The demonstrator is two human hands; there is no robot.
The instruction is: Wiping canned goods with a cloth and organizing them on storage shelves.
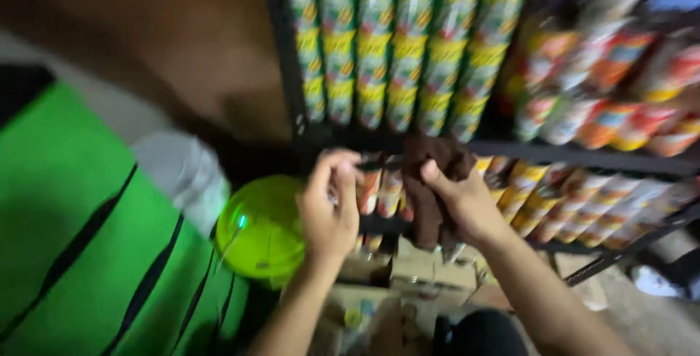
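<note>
My right hand [467,206] grips a dark brown cloth [430,181] that hangs in front of the shelf rail. My left hand [329,206] is raised beside it, fingers curled around a small packet [370,188] from the lower shelf row, though blur hides the exact grip. Both hands are at the front edge of a black metal rack [583,157]. The whole view is blurred by motion.
Rows of yellow-green packets [394,42] fill the upper shelf, orange-red packets [620,71] to the right. A bright green round bowl [261,228] sits at the lower left, a green striped sheet [80,239] beside it. Cardboard boxes [430,272] lie below the hands.
</note>
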